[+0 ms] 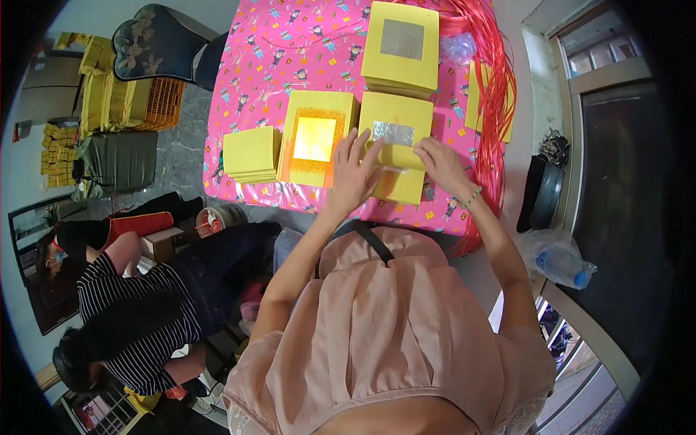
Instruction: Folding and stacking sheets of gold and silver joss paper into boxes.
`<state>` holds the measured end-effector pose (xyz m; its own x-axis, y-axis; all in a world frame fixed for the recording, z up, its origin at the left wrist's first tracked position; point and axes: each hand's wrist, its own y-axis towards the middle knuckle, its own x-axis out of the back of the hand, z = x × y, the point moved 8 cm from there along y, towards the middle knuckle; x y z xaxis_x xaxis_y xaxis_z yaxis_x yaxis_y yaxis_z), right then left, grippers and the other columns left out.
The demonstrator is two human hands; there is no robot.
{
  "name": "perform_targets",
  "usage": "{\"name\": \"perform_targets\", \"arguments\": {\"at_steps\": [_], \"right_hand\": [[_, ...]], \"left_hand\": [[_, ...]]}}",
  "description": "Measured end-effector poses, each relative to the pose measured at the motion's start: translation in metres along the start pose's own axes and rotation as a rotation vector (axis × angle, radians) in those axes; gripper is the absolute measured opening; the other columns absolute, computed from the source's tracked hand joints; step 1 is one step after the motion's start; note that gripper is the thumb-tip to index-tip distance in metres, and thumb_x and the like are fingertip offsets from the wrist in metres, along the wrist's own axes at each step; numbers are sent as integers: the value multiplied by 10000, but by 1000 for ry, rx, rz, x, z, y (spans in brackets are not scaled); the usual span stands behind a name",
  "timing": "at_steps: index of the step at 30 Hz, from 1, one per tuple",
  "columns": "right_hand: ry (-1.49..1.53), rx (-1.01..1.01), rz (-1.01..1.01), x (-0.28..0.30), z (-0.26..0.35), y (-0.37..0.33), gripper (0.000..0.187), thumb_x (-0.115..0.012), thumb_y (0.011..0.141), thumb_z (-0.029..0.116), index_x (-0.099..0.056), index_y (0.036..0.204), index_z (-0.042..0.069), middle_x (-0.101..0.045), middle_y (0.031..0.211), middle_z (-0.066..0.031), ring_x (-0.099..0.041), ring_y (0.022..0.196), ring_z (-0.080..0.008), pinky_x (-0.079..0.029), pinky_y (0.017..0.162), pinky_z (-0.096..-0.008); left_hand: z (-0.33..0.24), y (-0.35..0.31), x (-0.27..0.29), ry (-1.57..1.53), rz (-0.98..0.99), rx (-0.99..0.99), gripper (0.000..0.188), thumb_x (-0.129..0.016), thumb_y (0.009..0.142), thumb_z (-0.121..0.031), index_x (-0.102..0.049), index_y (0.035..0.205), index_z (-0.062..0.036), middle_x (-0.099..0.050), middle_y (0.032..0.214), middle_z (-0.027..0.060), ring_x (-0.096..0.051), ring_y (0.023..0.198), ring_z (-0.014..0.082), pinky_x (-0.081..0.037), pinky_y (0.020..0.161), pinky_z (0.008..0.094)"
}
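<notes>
A sheet of yellow paper (399, 106) with a silver patch lies on a stack at the near edge of the table. Its near side is folded up partway across the patch. My left hand (355, 172) rests at the fold's left end, fingers stretched and apart on the paper. At the fold's right end, my right hand (441, 165) pinches the edge of the sheet between thumb and fingers. Left of my left hand lies another stack of yellow paper (317, 101), its top sheet bearing a bright gold square framed in orange. Further left sits a small pile of folded yellow paper (249, 154).
The table has a pink patterned cover (290, 61). A taller stack of silver-patched yellow paper (401, 11) stands at the back. Red plastic strands (500, 109) hang along the right edge. At left, a co-worker in a striped top (156, 297) sits near a dark chair (156, 43).
</notes>
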<state>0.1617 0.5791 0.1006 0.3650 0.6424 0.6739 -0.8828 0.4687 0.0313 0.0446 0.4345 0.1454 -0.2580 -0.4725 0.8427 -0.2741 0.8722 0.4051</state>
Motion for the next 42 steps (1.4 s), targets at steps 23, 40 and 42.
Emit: {"name": "perform_targets", "arguments": {"at_steps": [23,40,42], "right_hand": [[-471,29,-269,-8,-21,101,247,-640,893,124,-650,1121,29,-635,1027,-112,-609,988,-310,-473,846,-435],[-390,-11,-231,-21,-31,104,302,-682,848,128,-623,1130,37,-602,1072,-138,-579,1057,-330,-456,893,-477],[-387,0,-254,-18,-28,101,285,-661,868,117,-624,1140,40,-600,1080,-134,-580,1047,-330,-473,889,-460]], "left_hand": [[12,18,-100,-102,348,-7,762,-642,900,-434,-346,1543,-152,-219,1594,269,-205,1474,455,-189,1184,576],[15,15,-108,-108,382,-12,727,-620,910,-464,-388,1527,-155,-231,1610,219,-197,1480,443,-192,1186,575],[15,16,-109,-109,371,-17,726,-618,912,-466,-388,1527,-158,-246,1607,211,-209,1474,449,-202,1181,581]]}}
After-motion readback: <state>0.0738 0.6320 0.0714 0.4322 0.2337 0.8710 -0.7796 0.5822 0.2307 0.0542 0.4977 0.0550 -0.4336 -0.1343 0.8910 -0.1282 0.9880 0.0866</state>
